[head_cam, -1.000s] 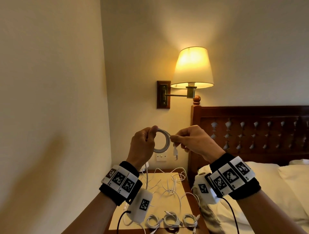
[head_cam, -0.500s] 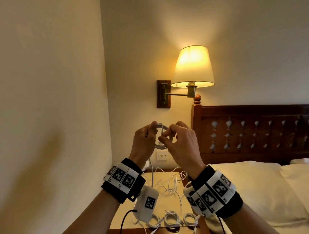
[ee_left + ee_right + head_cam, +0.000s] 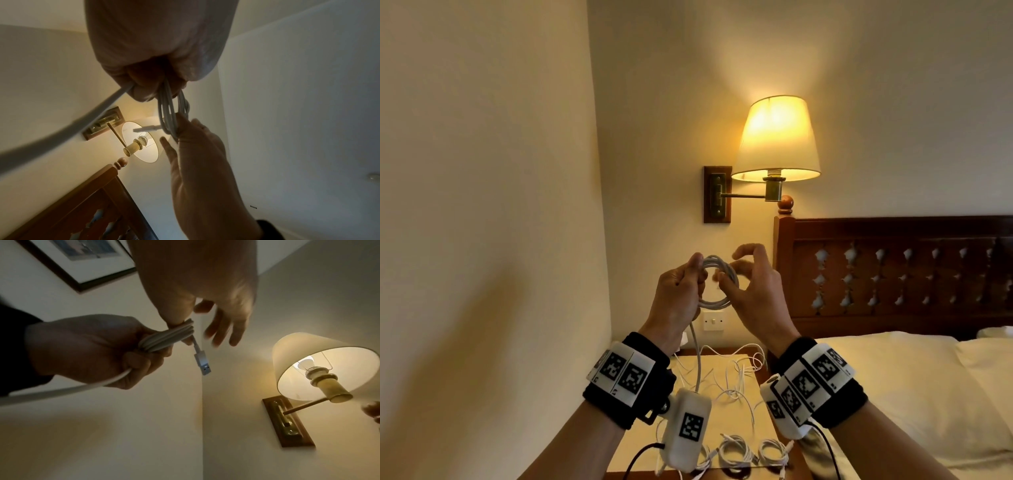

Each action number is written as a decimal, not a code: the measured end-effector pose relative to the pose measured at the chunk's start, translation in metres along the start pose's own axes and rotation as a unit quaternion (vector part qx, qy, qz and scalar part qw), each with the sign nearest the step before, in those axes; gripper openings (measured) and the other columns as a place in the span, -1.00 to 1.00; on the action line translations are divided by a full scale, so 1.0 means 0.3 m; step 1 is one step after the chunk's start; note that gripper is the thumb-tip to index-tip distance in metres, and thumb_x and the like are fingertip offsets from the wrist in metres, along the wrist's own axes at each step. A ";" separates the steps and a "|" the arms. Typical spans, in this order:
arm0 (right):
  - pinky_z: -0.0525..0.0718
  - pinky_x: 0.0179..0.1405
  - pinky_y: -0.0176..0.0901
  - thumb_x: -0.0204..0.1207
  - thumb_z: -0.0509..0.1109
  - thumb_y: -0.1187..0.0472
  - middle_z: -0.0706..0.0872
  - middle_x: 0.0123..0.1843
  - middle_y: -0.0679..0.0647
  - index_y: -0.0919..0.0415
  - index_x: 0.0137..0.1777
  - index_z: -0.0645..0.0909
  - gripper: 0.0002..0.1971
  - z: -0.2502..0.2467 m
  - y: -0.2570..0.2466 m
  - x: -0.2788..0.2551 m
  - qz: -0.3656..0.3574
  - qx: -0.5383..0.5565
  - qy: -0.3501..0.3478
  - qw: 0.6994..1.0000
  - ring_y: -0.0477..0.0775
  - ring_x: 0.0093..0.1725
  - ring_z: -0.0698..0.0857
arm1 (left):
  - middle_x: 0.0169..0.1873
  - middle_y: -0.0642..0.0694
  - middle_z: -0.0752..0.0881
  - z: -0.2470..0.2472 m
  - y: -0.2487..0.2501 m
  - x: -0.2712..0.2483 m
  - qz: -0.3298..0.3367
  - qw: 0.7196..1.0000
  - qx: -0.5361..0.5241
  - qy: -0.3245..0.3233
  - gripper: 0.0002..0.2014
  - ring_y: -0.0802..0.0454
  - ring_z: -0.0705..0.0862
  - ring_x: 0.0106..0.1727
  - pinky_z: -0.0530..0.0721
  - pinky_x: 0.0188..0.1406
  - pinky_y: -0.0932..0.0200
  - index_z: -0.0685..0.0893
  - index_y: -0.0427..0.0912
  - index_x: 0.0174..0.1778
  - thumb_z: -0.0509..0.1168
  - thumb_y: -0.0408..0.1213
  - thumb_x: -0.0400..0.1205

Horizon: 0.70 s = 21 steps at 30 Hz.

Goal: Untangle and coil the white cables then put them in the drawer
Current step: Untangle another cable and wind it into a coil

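A white cable coil (image 3: 717, 301) is held up at chest height in front of the wall corner. My left hand (image 3: 678, 291) grips the coil's left side in a fist (image 3: 92, 350). My right hand (image 3: 755, 294) meets the coil's right side; its thumb (image 3: 177, 319) presses on the strands with a fingertip under them, and the other fingers are spread. The cable's USB plug (image 3: 202, 363) sticks out of the coil beside the right thumb. A loose tail (image 3: 698, 359) drops from the left fist to the nightstand. The drawer is not in view.
Below my hands the nightstand (image 3: 726, 425) carries a tangle of white cables (image 3: 736, 377) and three coiled ones (image 3: 732, 452) at its front edge. A lit wall lamp (image 3: 775, 137), the wooden headboard (image 3: 893, 274) and the bed (image 3: 893, 394) are to the right. A wall stands close on the left.
My right hand, which held the plug end out to the right, has come in against the coil and spread its fingers. The left hand keeps its grip.
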State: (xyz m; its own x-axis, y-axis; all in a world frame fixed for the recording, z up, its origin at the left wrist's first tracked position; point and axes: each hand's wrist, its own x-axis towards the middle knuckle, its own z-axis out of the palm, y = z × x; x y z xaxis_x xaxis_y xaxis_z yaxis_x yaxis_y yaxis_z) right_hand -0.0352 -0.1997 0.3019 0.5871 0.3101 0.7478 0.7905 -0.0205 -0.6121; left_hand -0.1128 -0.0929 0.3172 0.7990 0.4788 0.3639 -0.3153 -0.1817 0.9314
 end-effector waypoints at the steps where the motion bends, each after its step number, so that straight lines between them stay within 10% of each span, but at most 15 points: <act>1: 0.71 -0.15 -0.35 0.60 0.41 0.27 0.79 -0.06 0.07 0.10 0.25 0.36 -0.66 -0.004 -0.001 -0.001 0.025 0.029 -0.047 0.998 -0.10 -0.09 0.78 | -0.47 0.01 0.48 -0.003 0.001 0.001 0.002 1.000 0.005 0.000 -0.59 0.11 0.42 -0.38 0.40 -0.33 0.20 0.61 -0.12 -0.28 0.10 0.07 0.72; 9: 0.43 -0.40 -0.32 0.62 0.07 -0.27 0.50 -0.40 -0.10 0.13 0.16 0.54 -0.51 -0.008 0.039 -0.079 0.041 0.014 -0.143 0.989 -0.22 -0.45 0.43 | -0.53 0.04 0.44 -0.028 -0.035 0.006 -0.021 1.000 -0.002 -0.014 -0.60 0.12 0.35 -0.45 0.34 -0.41 0.20 0.59 -0.10 -0.35 0.13 0.05 0.72; 21: 0.38 -0.31 -0.20 0.72 0.15 0.08 0.51 -0.30 0.08 0.22 0.00 0.69 -0.68 -0.027 0.037 -0.088 0.223 0.375 -0.131 0.890 -0.01 -0.34 0.38 | -0.42 0.02 0.51 -0.018 -0.063 0.038 -0.007 1.000 0.022 -0.015 -0.62 0.16 0.41 -0.41 0.38 -0.46 0.28 0.65 -0.08 -0.19 0.11 0.09 0.71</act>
State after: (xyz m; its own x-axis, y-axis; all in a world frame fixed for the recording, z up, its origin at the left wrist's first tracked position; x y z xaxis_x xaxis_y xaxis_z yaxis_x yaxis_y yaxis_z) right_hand -0.0405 -0.2158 0.2774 0.6752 0.6424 0.3624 0.0932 0.4131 -0.9059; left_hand -0.1005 -0.0794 0.3037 0.8182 0.4556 0.3508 -0.2822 -0.2134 0.9353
